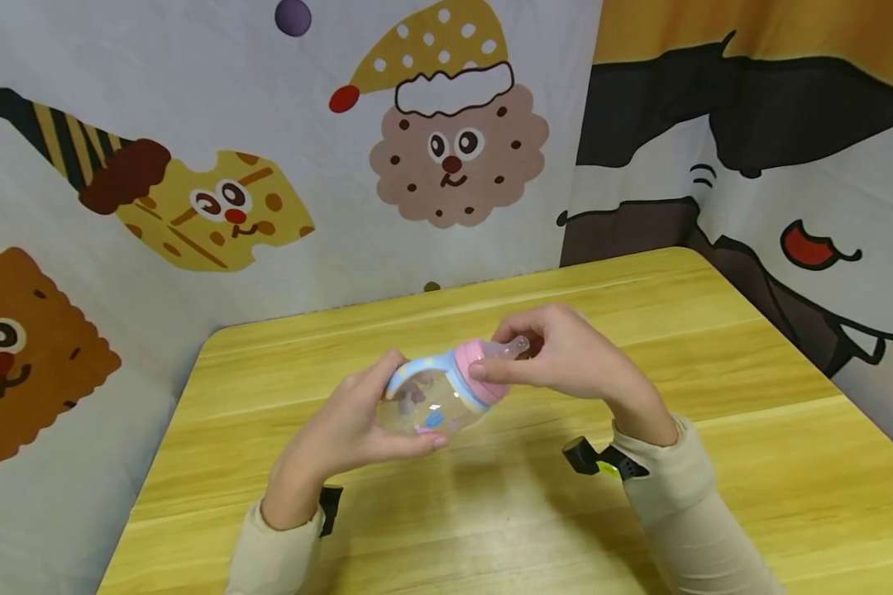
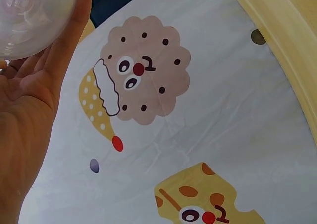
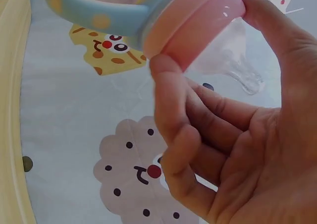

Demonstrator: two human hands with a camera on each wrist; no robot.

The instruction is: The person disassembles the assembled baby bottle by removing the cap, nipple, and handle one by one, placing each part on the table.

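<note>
A clear baby bottle (image 1: 435, 402) is held tilted above the table, its nipple (image 1: 508, 347) toward the right. My left hand (image 1: 350, 421) grips the bottle's body, with the thumb along the near side. In the left wrist view the bottle's round base (image 2: 34, 21) shows beside the palm. My right hand (image 1: 565, 351) pinches the pink collar (image 3: 203, 28) between thumb and index finger, the other fingers curled below it. A light blue handle (image 3: 99, 16) with yellow dots loops from the bottle's neck. The nipple points in toward the right palm.
Beneath both hands lies a wood-grain table (image 1: 268, 372) with rounded far corners. A light cloth backdrop (image 1: 327, 140) printed with cartoon biscuits and cheese stands behind and to the left. On the right hangs another printed cloth (image 1: 789, 190).
</note>
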